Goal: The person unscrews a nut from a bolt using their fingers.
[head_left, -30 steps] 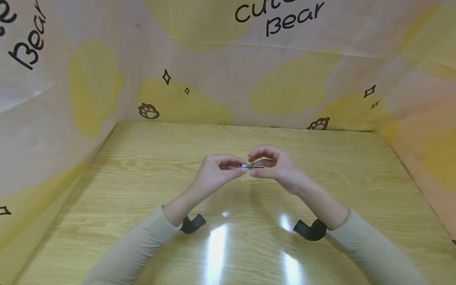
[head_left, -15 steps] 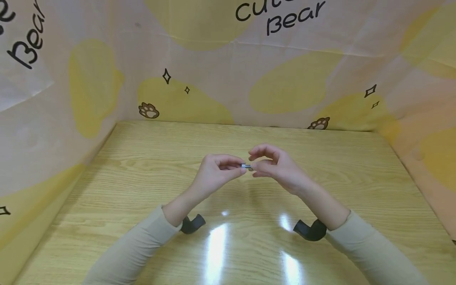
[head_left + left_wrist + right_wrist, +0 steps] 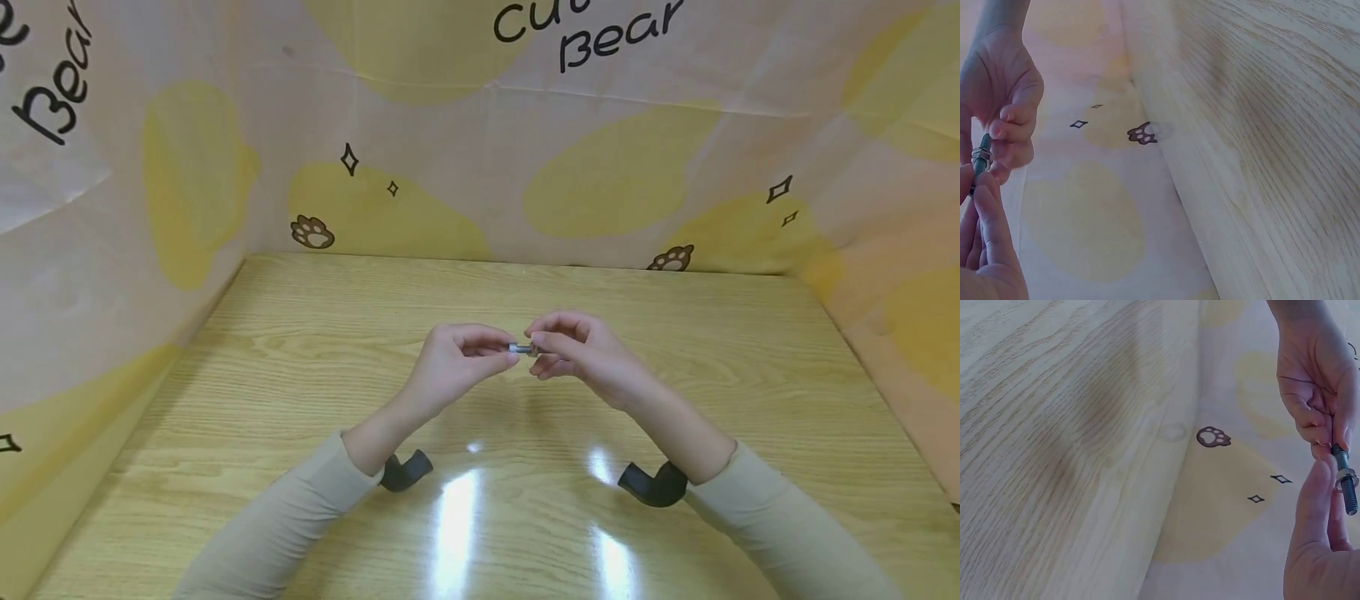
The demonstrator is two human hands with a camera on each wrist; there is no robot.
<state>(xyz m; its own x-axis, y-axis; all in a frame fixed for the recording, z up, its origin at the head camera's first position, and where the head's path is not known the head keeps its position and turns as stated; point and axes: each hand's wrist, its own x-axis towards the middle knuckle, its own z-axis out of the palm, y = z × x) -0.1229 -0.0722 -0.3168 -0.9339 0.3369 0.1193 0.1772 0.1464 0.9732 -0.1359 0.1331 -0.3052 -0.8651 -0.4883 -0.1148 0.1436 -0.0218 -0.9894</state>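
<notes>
A small metal bolt is held level between my two hands above the table. My left hand pinches its head end with thumb and fingertips. A nut sits partway along the bolt's thread, and the threaded end sticks out past it in the right wrist view. My right hand is at the nut, its thumb on the far side and its curled fingers on the near side. In the left wrist view the nut and thread show between both sets of fingertips. The bolt's head is mostly hidden by the left fingers.
The wood-grain table lies beneath both hands. A printed cloth with yellow patches and paw marks rises at its back and sides. Black curved pieces sit by both wrists, next to the sleeve cuffs.
My right thumb has moved from the near side, across the nut, to the far side, while the right fingers shifted nearer. The left hand and the bolt stay in place.
</notes>
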